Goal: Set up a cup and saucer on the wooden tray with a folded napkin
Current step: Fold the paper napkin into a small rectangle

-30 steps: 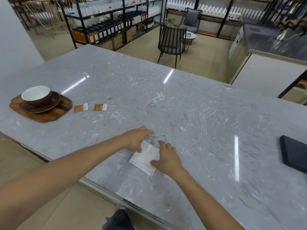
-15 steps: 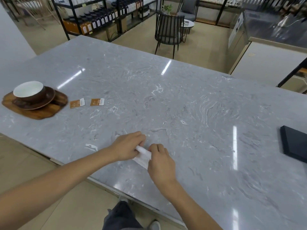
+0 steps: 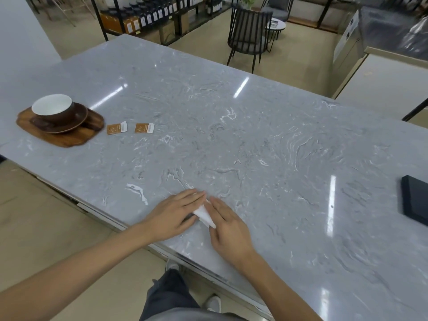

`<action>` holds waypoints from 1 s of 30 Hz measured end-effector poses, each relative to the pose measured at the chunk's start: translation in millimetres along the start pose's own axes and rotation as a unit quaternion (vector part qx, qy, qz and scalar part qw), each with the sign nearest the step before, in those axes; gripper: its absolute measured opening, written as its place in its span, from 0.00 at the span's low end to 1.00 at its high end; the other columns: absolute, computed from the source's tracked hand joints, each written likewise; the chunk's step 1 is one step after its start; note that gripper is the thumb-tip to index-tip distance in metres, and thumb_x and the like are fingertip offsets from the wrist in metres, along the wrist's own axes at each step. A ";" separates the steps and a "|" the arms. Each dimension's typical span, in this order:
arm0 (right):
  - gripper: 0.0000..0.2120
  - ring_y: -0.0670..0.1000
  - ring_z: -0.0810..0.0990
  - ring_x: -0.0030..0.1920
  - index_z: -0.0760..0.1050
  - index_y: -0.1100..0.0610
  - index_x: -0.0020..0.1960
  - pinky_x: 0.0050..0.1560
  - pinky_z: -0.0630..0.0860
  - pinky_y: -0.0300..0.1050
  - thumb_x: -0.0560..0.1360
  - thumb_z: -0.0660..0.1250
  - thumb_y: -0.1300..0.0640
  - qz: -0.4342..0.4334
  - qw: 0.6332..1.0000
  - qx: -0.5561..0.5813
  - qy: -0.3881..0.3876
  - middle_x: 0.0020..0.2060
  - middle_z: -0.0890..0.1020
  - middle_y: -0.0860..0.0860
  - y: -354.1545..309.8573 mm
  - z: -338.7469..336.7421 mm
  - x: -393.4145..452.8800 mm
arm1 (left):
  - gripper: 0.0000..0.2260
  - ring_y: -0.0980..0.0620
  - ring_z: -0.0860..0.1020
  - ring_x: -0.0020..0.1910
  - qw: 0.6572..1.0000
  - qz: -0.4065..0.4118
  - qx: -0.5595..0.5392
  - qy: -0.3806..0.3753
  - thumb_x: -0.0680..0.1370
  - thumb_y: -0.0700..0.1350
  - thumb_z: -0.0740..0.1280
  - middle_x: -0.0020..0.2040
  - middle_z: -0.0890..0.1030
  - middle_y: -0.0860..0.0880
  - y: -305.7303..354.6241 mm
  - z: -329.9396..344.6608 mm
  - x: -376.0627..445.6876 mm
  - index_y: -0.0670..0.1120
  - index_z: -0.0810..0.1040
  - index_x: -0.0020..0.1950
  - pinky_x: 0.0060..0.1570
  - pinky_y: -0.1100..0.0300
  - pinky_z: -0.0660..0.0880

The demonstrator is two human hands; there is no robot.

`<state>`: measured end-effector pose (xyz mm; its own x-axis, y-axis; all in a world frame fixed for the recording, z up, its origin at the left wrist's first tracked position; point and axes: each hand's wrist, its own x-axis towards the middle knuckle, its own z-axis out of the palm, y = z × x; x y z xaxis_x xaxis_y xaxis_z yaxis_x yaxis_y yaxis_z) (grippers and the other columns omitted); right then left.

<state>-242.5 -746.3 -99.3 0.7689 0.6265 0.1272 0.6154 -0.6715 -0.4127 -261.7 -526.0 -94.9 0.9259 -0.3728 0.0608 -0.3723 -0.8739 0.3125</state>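
Folding step. Left hand (image 3: 177, 210) and right hand (image 3: 228, 224), flat with fingers spread, press the napkin (image 3: 204, 213) onto the counter (image 3: 254, 140); next, carrying it to the distant wooden tray (image 3: 67, 137).

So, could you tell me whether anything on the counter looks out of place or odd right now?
Nothing looks spilled or damaged. The cup sits on its saucer on the wooden tray. Two small packets lie loose on the counter beside the tray.
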 end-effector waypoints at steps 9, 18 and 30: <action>0.25 0.51 0.59 0.80 0.63 0.59 0.79 0.79 0.61 0.53 0.86 0.53 0.49 -0.023 0.999 -0.006 0.040 0.79 0.65 0.53 1.7 18.1 -15.2 | 0.28 0.50 0.49 0.83 0.999 0.025 -0.004 -0.027 0.84 0.60 0.55 0.82 0.56 0.57 -18.2 6.9 -6.7 0.52 0.56 0.82 0.79 0.52 0.55; 0.20 0.54 0.63 0.79 0.72 0.46 0.75 0.73 0.72 0.51 0.84 0.58 0.45 0.046 0.996 0.048 0.065 0.79 0.65 0.54 -3.8 20.8 -27.4 | 0.23 0.52 0.46 0.83 0.998 0.001 -0.014 -0.064 0.84 0.61 0.50 0.79 0.60 0.64 -24.8 -3.5 0.5 0.59 0.63 0.79 0.80 0.53 0.46; 0.14 0.40 0.75 0.64 0.81 0.51 0.55 0.63 0.70 0.27 0.73 0.74 0.66 0.197 0.934 0.275 0.114 0.68 0.66 0.41 -16.2 18.3 -32.5 | 0.27 0.53 0.77 0.57 0.953 0.023 -0.086 -0.291 0.71 0.46 0.78 0.60 0.81 0.51 34.5 -48.9 78.5 0.54 0.74 0.69 0.57 0.55 0.74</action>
<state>-280.6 -748.5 -113.3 0.9725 0.2306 0.0311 0.1434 -0.4888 -0.8605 -198.7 -570.2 -33.0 0.6984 -0.5634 -0.4413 -0.3500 -0.8068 0.4760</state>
